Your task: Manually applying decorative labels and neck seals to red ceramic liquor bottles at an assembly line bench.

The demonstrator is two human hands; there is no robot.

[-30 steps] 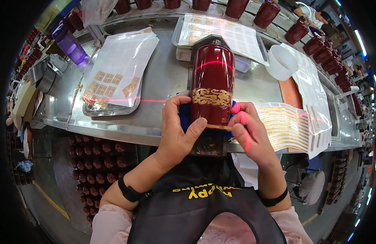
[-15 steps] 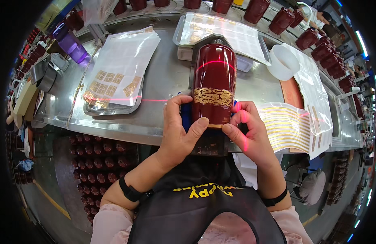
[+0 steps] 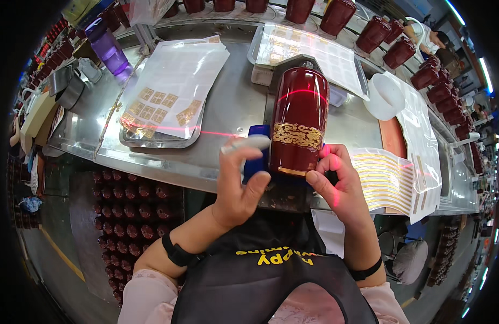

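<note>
The dark red bottle [image 3: 299,110] is at the front of the metal desk [image 3: 228,89], centred before the person, with its neck directed away and its base toward the apron [image 3: 233,281]. Its neck end meets a dark angular fixture [image 3: 288,66]; a blue block [image 3: 258,154] is beside its left flank. An ornate gold band [image 3: 298,136] crosses the lower body, and a thin gold line [image 3: 290,172] runs along the base edge. A red light line crosses the upper body.

Left hand [image 3: 234,186]: positioned left of the bottle, apart from it. Thumb and index finger are spread wide; a whitish covering shows on an upper finger.

Right hand [image 3: 344,181]: positioned at the lower right corner of the bottle. Fingers are curled and narrow, with the thumb tip at the base edge. Whether they grip anything cannot be told.

Left section: a metal tray [image 3: 197,132] carries white sheets [image 3: 187,67] with gold square decals [image 3: 157,98]. A purple bottle [image 3: 107,49] is beyond it.

Right section: a white round container [image 3: 385,97] is near a brown board [image 3: 391,137]; a sheet of curved gold strips [image 3: 383,178] overlaps the board.

Rear: further dark red bottles [image 3: 336,17] form a row.
</note>
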